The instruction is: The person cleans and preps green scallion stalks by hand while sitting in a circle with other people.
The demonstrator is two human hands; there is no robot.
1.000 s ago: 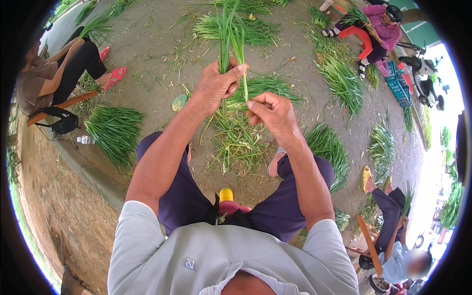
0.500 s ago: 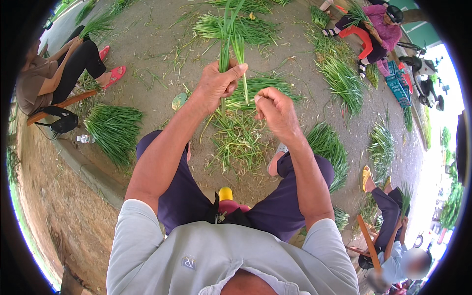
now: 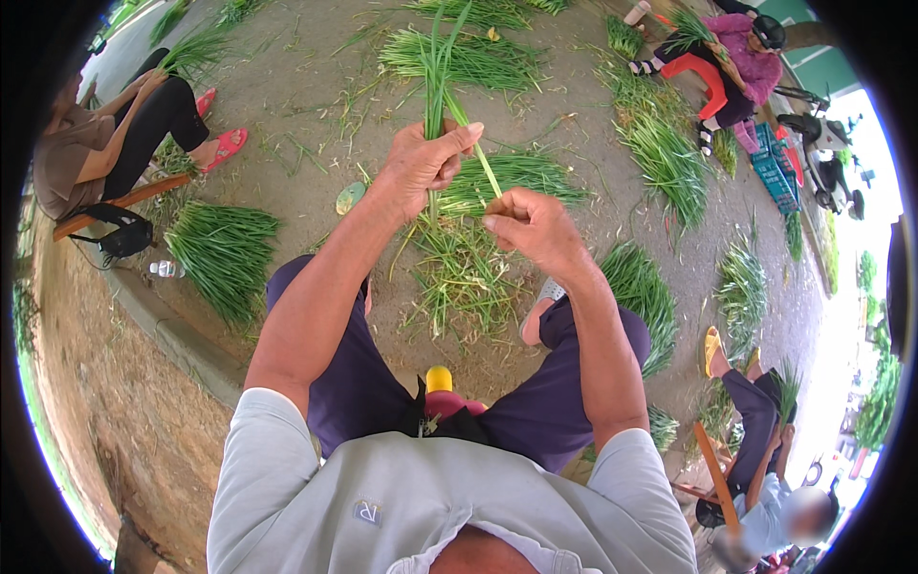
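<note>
My left hand [image 3: 421,167] grips a small bundle of long green chive-like stalks [image 3: 436,77], leaves pointing up and pale ends down. One pale stem [image 3: 488,165] slants from it down to my right hand [image 3: 531,230], whose curled thumb and fingers pinch its lower end. Beneath both hands lie a heap of cut greens [image 3: 516,177] and a pile of loose, yellowish trimmings [image 3: 459,282]. My knees are spread on either side of the pile.
Co-workers sit at the left [image 3: 134,134], upper right [image 3: 746,57] and lower right [image 3: 765,497] among bundles of greens [image 3: 220,258]. A water bottle [image 3: 166,270], curb [image 3: 182,344], blue crate [image 3: 775,167] and scooter [image 3: 822,143] surround the work area.
My right hand dropped slightly away from the stem, then moved down and closed on it again; the stem now slants more to the right. My left hand stays nearly still.
</note>
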